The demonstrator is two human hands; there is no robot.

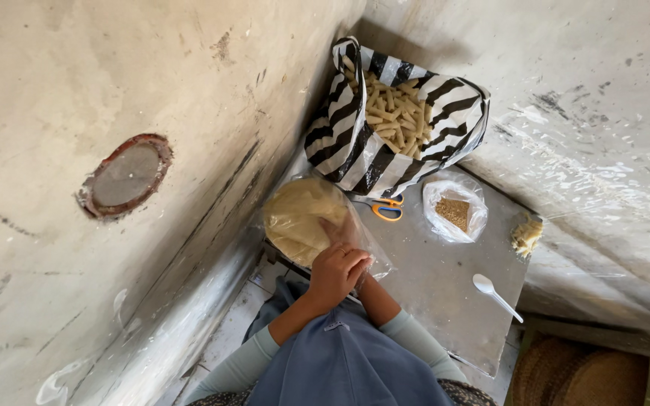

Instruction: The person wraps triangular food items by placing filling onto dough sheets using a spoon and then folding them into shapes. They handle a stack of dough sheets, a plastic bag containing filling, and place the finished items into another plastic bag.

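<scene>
The right hand is mostly hidden beneath the left hand. Just beyond them, the clear bag's pale contents are blurred. Both elbows are cut off below.

Three bags, one scissors, one spoon

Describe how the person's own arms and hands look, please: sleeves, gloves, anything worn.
Both arms wear pale grey-green long sleeves, pushed up so the forearms are bare. The left hand shows no glove and no visible ring; the right hand is mostly hidden behind it. A blue apron-like cloth covers the lap.
</scene>
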